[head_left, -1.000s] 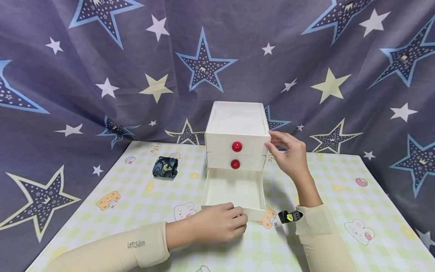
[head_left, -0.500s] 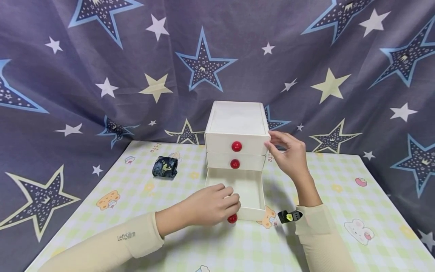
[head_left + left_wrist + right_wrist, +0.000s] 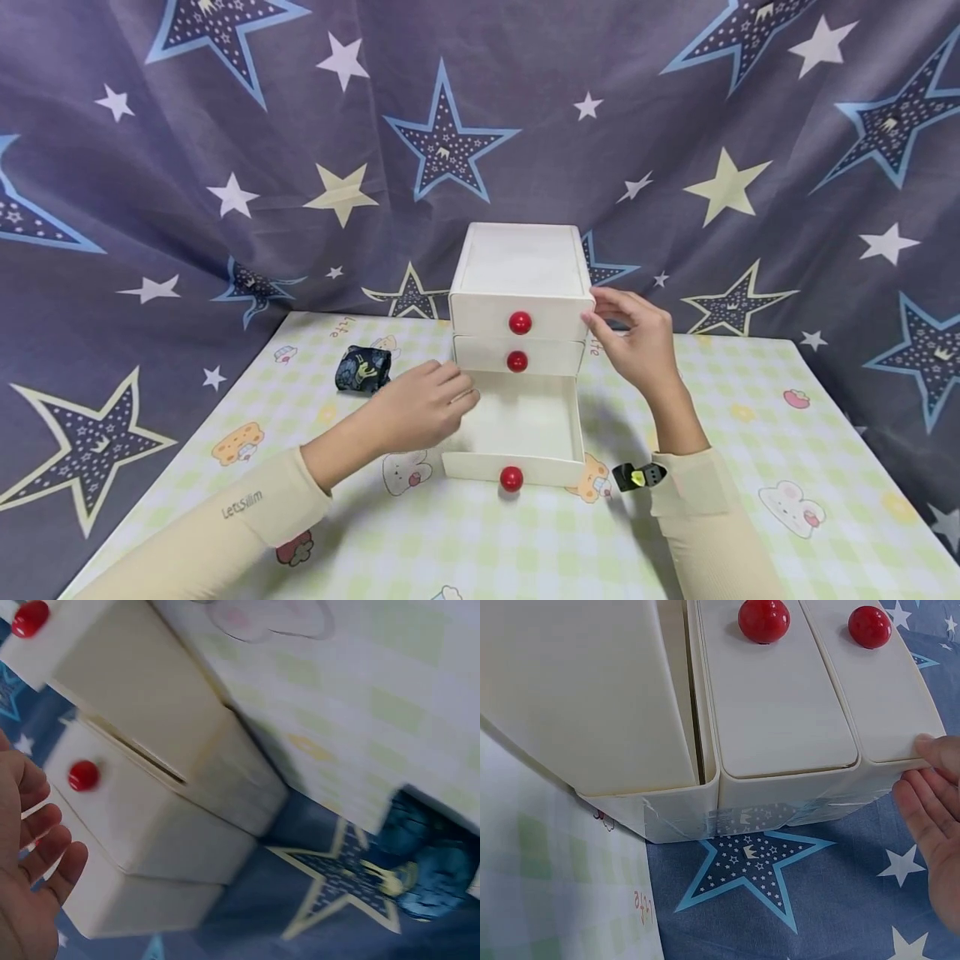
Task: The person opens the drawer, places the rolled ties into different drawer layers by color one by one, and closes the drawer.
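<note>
A white three-drawer cabinet [image 3: 525,258] stands on the table, each drawer with a red knob. Its bottom drawer [image 3: 536,417] is pulled far out, with a bare floor showing. My right hand [image 3: 637,337] holds the cabinet's upper right front corner; in the right wrist view the thumb [image 3: 934,750] lies on the top drawer's front and the fingers on the side. My left hand [image 3: 423,408] hovers by the drawer's left side, fingers loosely bent around nothing. Beyond it lies a folded dark blue patterned cloth bundle [image 3: 363,369], also at the right of the left wrist view [image 3: 431,862].
A checked tablecloth [image 3: 600,550] with cartoon prints covers the table. Behind it hangs a dark star-patterned curtain [image 3: 525,100]. Beside the right cuff is a small black object [image 3: 637,477] with a yellow mark. The drawer's lower knob [image 3: 511,478] juts toward the front.
My left hand has left the front of the bottom drawer and moved up and left toward the cloth bundle, uncovering the lower knob. The right hand keeps its place on the cabinet.
</note>
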Demonstrator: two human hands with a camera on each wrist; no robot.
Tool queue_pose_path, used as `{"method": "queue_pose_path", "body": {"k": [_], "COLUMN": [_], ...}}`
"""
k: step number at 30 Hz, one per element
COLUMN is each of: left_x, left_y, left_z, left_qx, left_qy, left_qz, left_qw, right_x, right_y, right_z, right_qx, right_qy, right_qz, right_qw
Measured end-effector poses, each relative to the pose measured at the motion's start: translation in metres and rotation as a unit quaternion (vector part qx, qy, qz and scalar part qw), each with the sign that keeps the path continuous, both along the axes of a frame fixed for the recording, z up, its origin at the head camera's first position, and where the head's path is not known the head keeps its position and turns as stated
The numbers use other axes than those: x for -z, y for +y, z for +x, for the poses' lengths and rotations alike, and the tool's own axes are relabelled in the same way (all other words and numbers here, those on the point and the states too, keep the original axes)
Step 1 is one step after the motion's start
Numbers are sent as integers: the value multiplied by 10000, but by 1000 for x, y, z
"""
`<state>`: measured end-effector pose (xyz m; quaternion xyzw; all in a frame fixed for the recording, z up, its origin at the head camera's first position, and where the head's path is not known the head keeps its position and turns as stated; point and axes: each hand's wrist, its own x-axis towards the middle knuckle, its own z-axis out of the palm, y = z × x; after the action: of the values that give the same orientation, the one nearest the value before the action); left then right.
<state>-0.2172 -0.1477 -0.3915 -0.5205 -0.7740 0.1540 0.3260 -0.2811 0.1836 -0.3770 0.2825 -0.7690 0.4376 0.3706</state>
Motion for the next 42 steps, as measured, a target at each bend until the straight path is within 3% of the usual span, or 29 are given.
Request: {"method": "queue_pose_path", "body": {"k": [4,10,16,21,30,36,42], "left_x": [3,9,16,24,42,48,51], "left_y": [-17,-45,-78,-97,-131,-146,-152], "left_z": [-11,-33,-53,-62,-69,-76,-83], "left_qx": [-325,-570,-1145,-1465,-2158,-2284,-2098], "left_qy": [-144,-374,-749,-929,-1757,-2326,-2457], "left_qz": [243,543,755,861,794,772,809], "left_qw": [9991,9962,9877,9811,9572,9422,9429], "right_x": [0,0,1,0,6,6,3], "right_y": [0,0,0,0,0,0,0], "right_z": [0,0,0,0,2,0,1], "right_qx": [-2,29,106,80,65,68,59], "right_qy": [53,53,90,135,33,95,165], "right_qz": [35,8,41,35,103,80,67], "right_qw": [10000,10000,9999,9999,9999,9999,9998]}}
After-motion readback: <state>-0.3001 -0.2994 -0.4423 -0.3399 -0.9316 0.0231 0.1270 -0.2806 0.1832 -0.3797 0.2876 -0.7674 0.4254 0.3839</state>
